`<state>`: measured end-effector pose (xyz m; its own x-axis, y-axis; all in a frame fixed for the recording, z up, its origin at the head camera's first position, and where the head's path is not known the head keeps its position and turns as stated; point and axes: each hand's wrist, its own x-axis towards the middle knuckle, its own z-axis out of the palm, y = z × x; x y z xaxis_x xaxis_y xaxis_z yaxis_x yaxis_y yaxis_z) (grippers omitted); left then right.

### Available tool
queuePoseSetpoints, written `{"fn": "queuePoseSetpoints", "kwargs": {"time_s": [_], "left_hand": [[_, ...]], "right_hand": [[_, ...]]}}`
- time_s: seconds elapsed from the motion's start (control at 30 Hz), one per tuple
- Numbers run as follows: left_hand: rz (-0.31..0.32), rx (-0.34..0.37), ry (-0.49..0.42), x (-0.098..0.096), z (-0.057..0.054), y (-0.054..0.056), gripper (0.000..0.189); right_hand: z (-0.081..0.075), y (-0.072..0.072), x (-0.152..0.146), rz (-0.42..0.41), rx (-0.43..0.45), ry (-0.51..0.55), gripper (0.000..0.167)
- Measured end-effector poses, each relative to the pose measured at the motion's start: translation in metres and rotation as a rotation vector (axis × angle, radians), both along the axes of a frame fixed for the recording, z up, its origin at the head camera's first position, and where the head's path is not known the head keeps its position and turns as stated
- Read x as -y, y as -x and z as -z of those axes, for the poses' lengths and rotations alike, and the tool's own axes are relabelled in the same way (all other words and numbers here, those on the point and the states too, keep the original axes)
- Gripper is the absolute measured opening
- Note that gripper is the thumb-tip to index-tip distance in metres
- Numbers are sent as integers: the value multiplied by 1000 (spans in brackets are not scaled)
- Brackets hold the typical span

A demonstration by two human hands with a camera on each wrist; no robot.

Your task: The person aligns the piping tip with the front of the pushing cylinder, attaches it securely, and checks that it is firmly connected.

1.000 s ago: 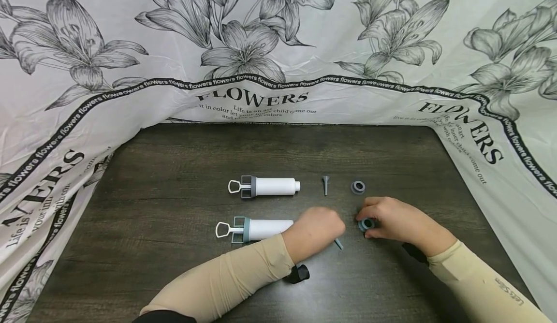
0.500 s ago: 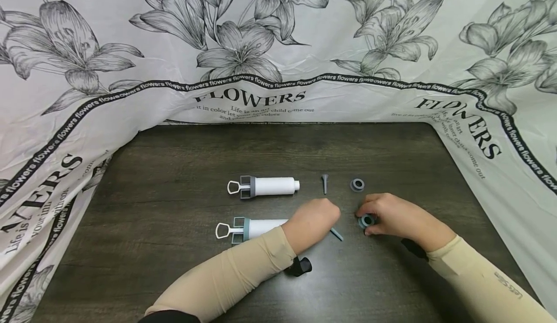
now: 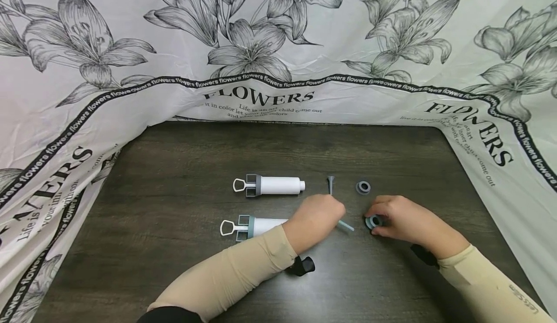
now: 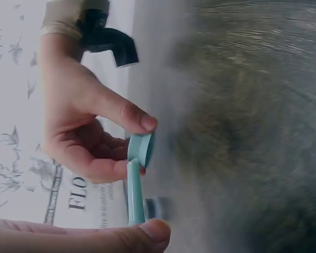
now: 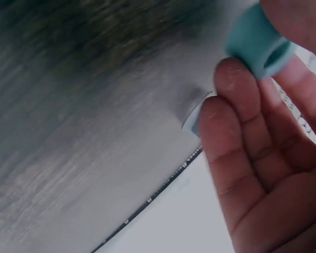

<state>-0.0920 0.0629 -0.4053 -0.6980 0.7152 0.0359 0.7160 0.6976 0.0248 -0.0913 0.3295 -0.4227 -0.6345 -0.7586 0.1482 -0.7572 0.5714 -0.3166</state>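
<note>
In the head view my left hand (image 3: pixel 315 219) pinches a slim teal nozzle (image 3: pixel 346 226) whose narrow end points right. My right hand (image 3: pixel 402 219) holds a teal ring-shaped cap (image 3: pixel 374 221) between thumb and fingers. Seen from the left wrist, the nozzle's tip (image 4: pixel 134 167) is very near the cap (image 4: pixel 140 147); I cannot tell if they touch. The cap (image 5: pixel 255 42) shows its hole in the right wrist view. Left of my left hand lies a white syringe-like tube (image 3: pixel 266 227) with a teal collar and pull handle, partly hidden by the forearm.
Behind lie a second white syringe-like tube (image 3: pixel 280 185) with a grey collar, a grey nozzle (image 3: pixel 331 183) and a grey ring cap (image 3: pixel 363 187). A flower-printed cloth (image 3: pixel 261 100) borders the dark wooden table (image 3: pixel 196 154) at the back and sides.
The nozzle has swung in my left hand, its narrow end moving right and up toward the cap. My right hand keeps hold of the cap, nearly still. The head view has shifted slightly.
</note>
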Motion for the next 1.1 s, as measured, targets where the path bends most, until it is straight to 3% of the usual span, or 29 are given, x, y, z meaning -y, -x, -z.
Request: {"fn": "queuePoseSetpoints", "kwargs": {"time_s": [0.13,0.33,0.67,0.87,1.1], "left_hand": [[-1,-20,-45,6,-8,1,33],[-32,-17,-92,9,-18,4,27],[-14,-19,-87,9,-19,6,27],[7,-69,-99,7,-15,2,29],[28,-11,-152,11,-18,5,22]], "right_hand": [[0,1,2,7,-43,138,42],[-7,-1,6,63,-4,260,52],[-13,-3,14,84,51,328,55],[-14,-7,21,67,76,374,58],[-16,-11,26,37,62,374,61]]}}
